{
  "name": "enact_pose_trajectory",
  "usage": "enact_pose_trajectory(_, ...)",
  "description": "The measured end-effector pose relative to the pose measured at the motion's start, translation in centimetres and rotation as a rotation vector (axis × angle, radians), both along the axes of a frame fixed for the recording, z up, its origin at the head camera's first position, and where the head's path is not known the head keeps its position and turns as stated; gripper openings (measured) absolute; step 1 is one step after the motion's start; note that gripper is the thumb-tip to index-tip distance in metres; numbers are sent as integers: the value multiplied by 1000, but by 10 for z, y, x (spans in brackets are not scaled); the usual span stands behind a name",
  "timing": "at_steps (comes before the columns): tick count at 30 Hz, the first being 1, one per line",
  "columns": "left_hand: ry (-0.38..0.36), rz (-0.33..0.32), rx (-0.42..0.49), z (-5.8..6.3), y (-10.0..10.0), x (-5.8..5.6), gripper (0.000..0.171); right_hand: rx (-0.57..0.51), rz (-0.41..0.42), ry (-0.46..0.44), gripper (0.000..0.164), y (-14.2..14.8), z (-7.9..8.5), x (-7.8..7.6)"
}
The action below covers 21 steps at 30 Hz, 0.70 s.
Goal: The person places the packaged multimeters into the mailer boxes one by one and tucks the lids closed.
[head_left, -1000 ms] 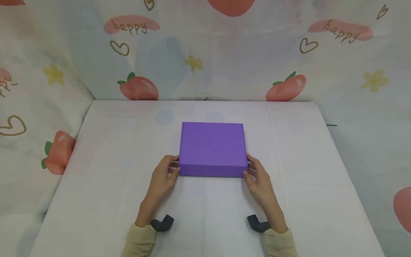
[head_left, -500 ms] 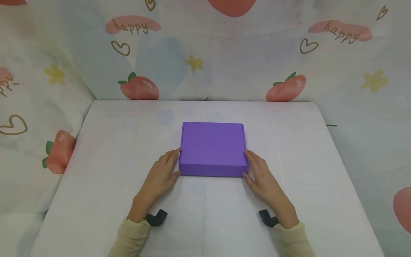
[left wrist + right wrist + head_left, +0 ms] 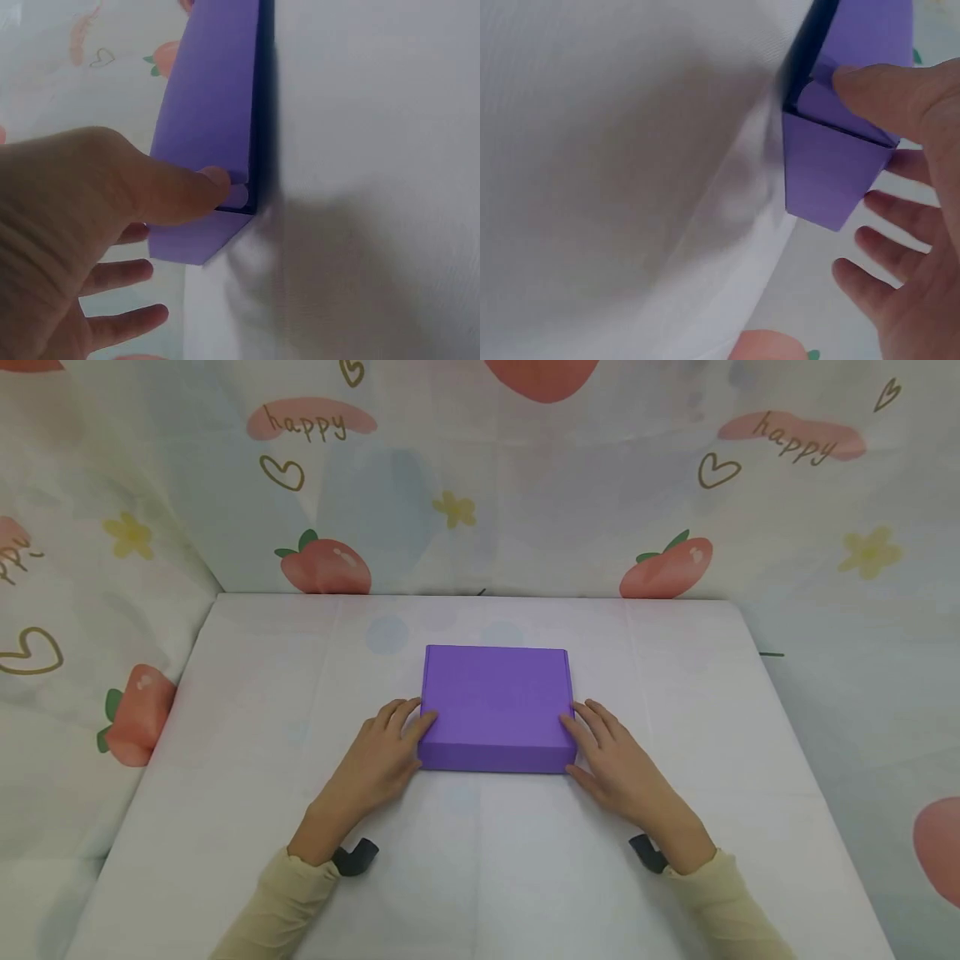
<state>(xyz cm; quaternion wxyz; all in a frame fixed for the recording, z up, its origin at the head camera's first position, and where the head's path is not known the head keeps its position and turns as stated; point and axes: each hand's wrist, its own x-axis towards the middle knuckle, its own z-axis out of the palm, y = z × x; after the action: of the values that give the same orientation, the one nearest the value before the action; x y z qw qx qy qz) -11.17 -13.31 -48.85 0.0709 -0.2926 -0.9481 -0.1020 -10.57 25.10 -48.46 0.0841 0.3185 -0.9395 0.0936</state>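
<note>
A closed purple cardboard box (image 3: pixel 495 693) lies flat on the white-covered table, its narrow front face towards me. At its front left corner is my left hand (image 3: pixel 378 760): one finger lies over the top edge and others along the left side. In the left wrist view, the left thumb (image 3: pixel 184 193) touches the front face near a small tab notch, with the other fingers spread apart. My right hand (image 3: pixel 618 768) mirrors this at the front right corner. Its thumb (image 3: pixel 881 94) rests on the front face in the right wrist view, with fingers spread beside the box.
The white tabletop (image 3: pixel 480 868) extends around the box. A patterned cloth backdrop (image 3: pixel 525 510) with fruit, hearts and "happy" prints stands behind and along the sides. Dark curved mounts, such as the left one (image 3: pixel 356 857), stick out at both wrists.
Both forearms have swung outward and the hands have turned on the corners. A finger of each now lies over the box's top edge. The box has stayed in place.
</note>
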Motion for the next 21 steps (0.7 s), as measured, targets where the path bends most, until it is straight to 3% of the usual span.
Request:
enact_pose_trajectory(11,55,-259,-182,7,-4,-15,61,111,215,78,79,9,4,-17)
enact_pose_trajectory(21,98,-420,-168,3,-16,-33,63,162,326,108,68,22,1,-34)
